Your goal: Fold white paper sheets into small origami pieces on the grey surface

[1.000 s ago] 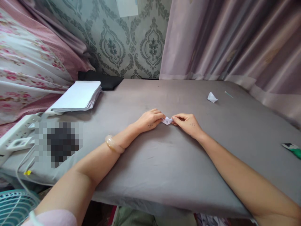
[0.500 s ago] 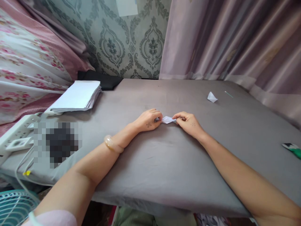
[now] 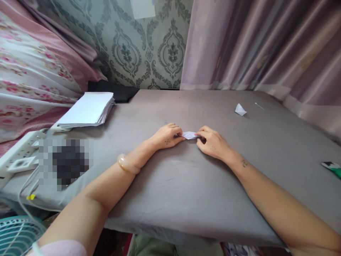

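Note:
A small piece of folded white paper (image 3: 190, 135) lies level between my two hands, low over the grey cloth, with a diamond-shaped fold at its middle. My left hand (image 3: 169, 136) pinches its left end between thumb and fingers. At the other end, the fingers of my right hand (image 3: 211, 141) are closed on the paper, the thumb lower and slightly apart from the fingertips. Both ends of the paper are partly hidden by fingers. Farther back on the right stands another folded white paper piece (image 3: 241, 110) with a pointed top.
The grey-covered table (image 3: 160, 192) stretches to the wall. At left are a stack of white paper (image 3: 87, 108), a black folded item (image 3: 117, 90) and white power strips (image 3: 23, 151). A cotton swab (image 3: 259, 106) lies back right; a green-and-white packet (image 3: 333, 169) is at the right.
My right hand has turned a little and its thumb has come down, away from the fingers. More of the paper shows. The left hand has barely shifted.

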A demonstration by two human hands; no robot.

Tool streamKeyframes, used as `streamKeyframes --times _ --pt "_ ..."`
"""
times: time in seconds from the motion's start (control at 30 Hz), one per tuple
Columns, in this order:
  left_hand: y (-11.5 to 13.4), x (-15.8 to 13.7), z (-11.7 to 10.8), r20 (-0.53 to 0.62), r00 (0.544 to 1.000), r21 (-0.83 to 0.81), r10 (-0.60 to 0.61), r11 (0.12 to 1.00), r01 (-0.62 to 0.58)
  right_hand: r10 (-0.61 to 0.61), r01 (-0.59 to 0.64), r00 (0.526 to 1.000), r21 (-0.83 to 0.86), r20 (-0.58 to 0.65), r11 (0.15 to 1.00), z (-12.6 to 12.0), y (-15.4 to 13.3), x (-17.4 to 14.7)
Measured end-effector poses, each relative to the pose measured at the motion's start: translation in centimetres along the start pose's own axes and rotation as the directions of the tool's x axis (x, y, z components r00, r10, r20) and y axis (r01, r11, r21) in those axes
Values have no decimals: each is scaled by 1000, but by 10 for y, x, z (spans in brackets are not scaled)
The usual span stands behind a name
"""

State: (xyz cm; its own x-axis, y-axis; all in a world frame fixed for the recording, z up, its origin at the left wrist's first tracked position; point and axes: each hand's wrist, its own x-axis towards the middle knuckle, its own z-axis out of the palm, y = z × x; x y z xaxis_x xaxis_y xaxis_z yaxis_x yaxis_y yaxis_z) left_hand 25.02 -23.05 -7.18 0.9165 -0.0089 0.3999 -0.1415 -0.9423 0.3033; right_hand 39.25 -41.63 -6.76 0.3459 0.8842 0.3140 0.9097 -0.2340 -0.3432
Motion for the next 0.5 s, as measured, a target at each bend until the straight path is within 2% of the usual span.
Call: streamKeyframes --times 0.13,0.33,0.4,0.5 --pt "4 2 2 -44 990 -46 -133 990 131 -45 45 999 -52 10 998 -4 -1 -1" --pt "10 8 8 -54 934 -147 -353 928 342 -175 183 983 -170 60 968 -4 1 1" --pt "11 11 8 -33 909 -191 -415 896 402 -234 246 969 -188 86 951 -5 1 1" --pt "15 16 8 -9 849 -230 -528 827 512 -296 313 949 -205 112 927 -6 0 2"
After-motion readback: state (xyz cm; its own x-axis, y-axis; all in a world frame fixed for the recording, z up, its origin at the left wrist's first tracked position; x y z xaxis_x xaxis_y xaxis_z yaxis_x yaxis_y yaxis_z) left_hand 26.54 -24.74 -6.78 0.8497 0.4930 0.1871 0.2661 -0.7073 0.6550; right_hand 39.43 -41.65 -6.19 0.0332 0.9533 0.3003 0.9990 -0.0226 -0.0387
